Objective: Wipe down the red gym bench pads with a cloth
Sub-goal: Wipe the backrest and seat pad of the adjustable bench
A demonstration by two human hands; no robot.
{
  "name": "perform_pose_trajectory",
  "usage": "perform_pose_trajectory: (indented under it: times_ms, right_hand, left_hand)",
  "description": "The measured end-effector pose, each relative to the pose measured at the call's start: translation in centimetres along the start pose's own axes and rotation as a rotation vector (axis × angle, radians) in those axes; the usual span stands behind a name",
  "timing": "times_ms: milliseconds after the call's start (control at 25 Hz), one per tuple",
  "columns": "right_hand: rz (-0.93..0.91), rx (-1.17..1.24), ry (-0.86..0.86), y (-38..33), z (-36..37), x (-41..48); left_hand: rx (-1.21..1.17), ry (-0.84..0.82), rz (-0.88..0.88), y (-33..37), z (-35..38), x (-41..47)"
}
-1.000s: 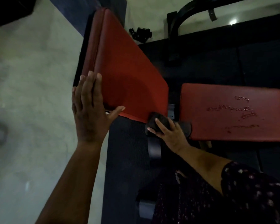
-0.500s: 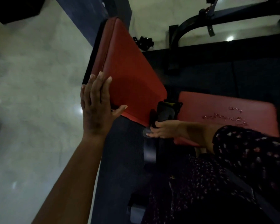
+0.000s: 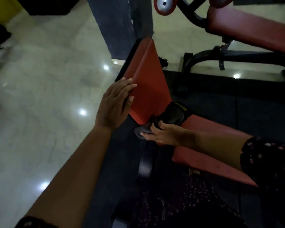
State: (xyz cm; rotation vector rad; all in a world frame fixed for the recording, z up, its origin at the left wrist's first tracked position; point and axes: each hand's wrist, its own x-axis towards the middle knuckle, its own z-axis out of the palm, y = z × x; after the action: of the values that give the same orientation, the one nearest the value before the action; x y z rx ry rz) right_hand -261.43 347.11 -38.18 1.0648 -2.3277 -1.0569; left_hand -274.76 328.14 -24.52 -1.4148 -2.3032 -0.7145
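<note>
The red back pad [image 3: 148, 89] of the bench stands tilted up in the middle of the view. My left hand [image 3: 115, 104] lies flat against its left edge, fingers together, holding nothing. The red seat pad [image 3: 209, 160] runs off to the lower right. A dark grey cloth [image 3: 169, 117] is bunched in the gap between the two pads, at the back pad's lower corner. My right hand [image 3: 160, 132] grips the cloth's lower end there. My right forearm crosses over the seat pad and hides part of it.
Pale glossy floor [image 3: 44, 99] fills the left side. A dark pillar [image 3: 122, 22] rises behind the back pad. Another red padded bench [image 3: 250, 32] on a black frame [image 3: 204, 58] stands at the upper right. Dark floor mat [image 3: 237, 102] lies under the bench.
The view has tipped up and swung, so the back pad looks narrower. My left hand slid along the pad's left edge. My right hand stayed at the gap, the cloth now bunched higher.
</note>
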Motion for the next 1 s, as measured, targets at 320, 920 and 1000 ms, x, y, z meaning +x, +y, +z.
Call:
perform_pose_trajectory:
  times_ms: [320,920,1000]
  right_hand:
    - [-0.094,-0.110,0.149,7.7,-3.2,0.9]
    - [0.053,0.034,0.452,14.3,-4.6,1.6]
    - [0.126,0.086,0.446,16.0,-4.7,1.4]
  left_hand:
    - [-0.066,-0.195,-0.204,-1.1,-2.6,1.9]
    - [-0.630,0.224,-0.781,0.7,0.1,-2.1]
    - [-0.534,0.263,-0.772,2.5,1.4,-4.0]
